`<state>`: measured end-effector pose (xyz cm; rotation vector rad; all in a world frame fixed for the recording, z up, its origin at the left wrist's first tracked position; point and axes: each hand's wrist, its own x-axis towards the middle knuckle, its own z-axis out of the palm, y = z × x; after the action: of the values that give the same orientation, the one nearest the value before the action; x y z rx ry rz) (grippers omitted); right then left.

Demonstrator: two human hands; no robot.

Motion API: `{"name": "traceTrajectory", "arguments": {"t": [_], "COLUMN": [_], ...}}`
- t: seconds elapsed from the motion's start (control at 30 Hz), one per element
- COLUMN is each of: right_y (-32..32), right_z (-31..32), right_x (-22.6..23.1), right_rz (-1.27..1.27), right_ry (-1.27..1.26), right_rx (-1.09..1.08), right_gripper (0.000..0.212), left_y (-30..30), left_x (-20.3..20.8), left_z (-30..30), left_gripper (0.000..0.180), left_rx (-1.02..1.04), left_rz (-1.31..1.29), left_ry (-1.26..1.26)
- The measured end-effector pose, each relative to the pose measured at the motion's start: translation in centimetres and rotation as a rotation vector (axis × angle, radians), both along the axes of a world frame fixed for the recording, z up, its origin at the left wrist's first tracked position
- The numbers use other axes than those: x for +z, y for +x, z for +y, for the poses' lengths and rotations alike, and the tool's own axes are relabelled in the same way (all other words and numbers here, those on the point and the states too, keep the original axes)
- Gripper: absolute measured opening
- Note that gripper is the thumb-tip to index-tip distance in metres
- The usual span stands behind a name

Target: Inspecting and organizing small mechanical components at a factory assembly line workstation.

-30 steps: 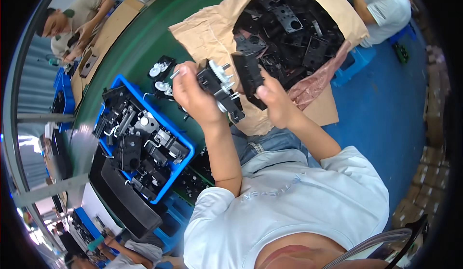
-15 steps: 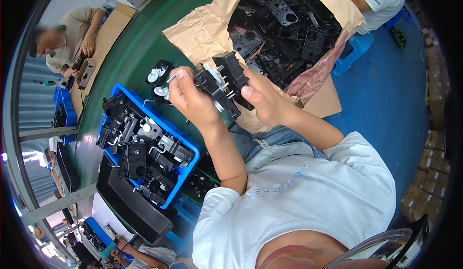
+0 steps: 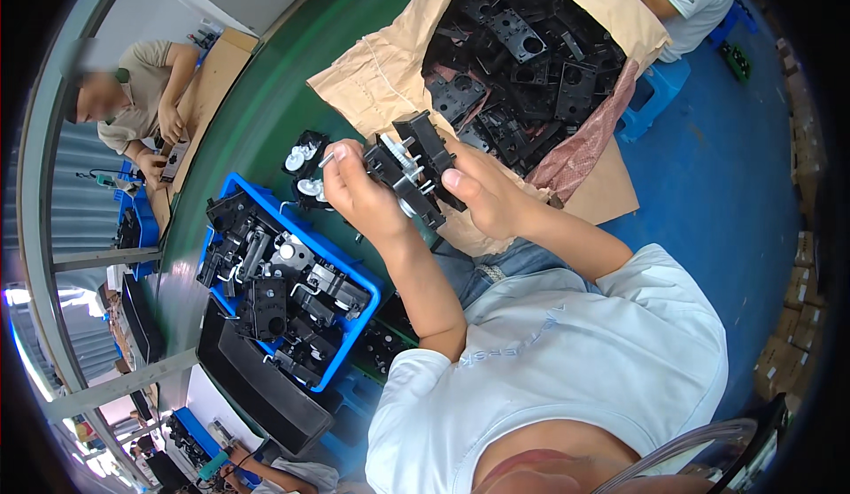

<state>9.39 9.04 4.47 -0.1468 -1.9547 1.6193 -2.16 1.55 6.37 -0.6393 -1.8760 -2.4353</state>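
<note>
My left hand (image 3: 365, 195) is closed around a black plastic gear assembly (image 3: 390, 168) with a white gear and several metal pins. A thin metal pin (image 3: 327, 160) sticks out by its thumb and fingertips. My right hand (image 3: 487, 195) grips a black plastic housing (image 3: 428, 147), its thumb pressed on the near edge. The two parts stand side by side, the pins pointing toward the housing; whether they touch is hard to tell. Beyond my left hand, black parts with white gears (image 3: 302, 158) lie on the green table (image 3: 292, 69).
A large paper sack (image 3: 372, 73) full of black plastic plates (image 3: 518, 38) stands ahead. At left, a blue crate (image 3: 354, 343) holds several assemblies, beside a black tray (image 3: 257, 379). Co-workers sit at far left (image 3: 146, 96), upper right (image 3: 691, 3) and lower left (image 3: 283, 476).
The view has shifted slightly, so the surroundings sit further right. My hands keep their grip on both parts in nearly the same pose. The far-left co-worker's hands have moved.
</note>
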Motion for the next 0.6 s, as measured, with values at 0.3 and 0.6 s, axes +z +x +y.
{"name": "traceTrajectory", "arguments": {"t": [0.3, 0.6], "right_y": [-0.2, -0.3], "right_z": [-0.2, -0.2], "right_x": [0.4, 0.5], "right_rz": [0.007, 0.008], "right_ry": [0.065, -0.017], "right_rx": [0.000, 0.060], "right_gripper": [0.066, 0.063], "left_y": [0.7, 0.5], "left_x": [-0.1, 0.0], "left_z": [-0.3, -0.3], "left_gripper": [0.030, 0.030], "left_rx": [-0.006, -0.017], "left_rz": [-0.037, -0.039], "left_ry": [-0.048, -0.009]}}
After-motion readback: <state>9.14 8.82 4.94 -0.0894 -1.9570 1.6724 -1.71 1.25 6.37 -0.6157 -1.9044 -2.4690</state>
